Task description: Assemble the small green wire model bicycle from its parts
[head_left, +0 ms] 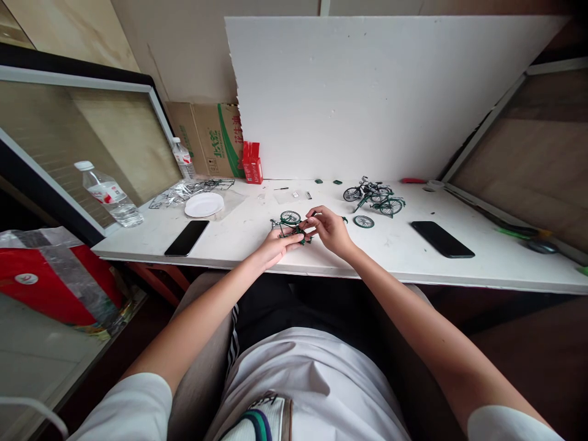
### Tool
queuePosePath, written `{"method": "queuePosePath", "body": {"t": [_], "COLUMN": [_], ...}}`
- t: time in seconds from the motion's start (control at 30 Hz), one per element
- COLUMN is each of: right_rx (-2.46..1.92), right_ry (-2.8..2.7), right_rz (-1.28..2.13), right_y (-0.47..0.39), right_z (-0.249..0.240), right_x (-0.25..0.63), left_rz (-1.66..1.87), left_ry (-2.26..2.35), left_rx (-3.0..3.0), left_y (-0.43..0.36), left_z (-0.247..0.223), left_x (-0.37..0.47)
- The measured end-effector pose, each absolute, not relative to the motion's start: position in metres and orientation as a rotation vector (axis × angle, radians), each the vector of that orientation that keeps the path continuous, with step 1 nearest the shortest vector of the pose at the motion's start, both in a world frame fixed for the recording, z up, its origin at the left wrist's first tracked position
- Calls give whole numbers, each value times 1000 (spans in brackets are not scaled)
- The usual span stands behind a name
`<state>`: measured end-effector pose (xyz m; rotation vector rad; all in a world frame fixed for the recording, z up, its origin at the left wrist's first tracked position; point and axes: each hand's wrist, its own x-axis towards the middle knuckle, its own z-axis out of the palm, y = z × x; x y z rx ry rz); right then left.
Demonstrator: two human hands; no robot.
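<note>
My left hand (275, 248) holds a small green model bicycle frame (285, 230) near the table's front edge, and one spoked wheel (290, 217) shows on its far side. The fingers of my right hand (329, 230) are bent together at the frame's right end, on something too small to make out. A loose spoked wheel (364, 222) lies flat on the table, right of my right hand. Behind it stand a green model bicycle (388, 205) and a black one (353, 193), close together.
On the white table (239, 245) are a phone (187, 238), a black phone-like object (441, 239), a white plate (204, 204), black part frames (211, 185), two bottles (113, 196), a red box (252, 163) and small parts. A white board (367, 98) rises behind.
</note>
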<state>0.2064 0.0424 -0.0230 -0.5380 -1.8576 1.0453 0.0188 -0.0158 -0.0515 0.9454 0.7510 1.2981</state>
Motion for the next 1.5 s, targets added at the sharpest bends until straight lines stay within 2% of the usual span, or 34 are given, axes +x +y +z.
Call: {"method": "queuePosePath", "body": {"t": [0.4,0.63,0.93,1.23,1.5], "right_rx": [-558,-650,-558,-564,-553], "right_ry": [-1894,-1933,-1970,-1848,-2039], "right_rz": [1020,792,453,433,398], "right_y": [42,37,36,33,30], "right_z": [-21,-16,-17,-8,1], "right_x": [209,208,209,210,214], "left_rz": [1286,1279,1283,1263,1257], "left_ry": [755,756,795,812,818], "left_rx": [963,977,1001,1021,1012], "left_y": [-17,-15,-18,-15,-16], "left_z": [-50,-54,-51,-55,-53], "left_x": [20,20,21,20,20]}}
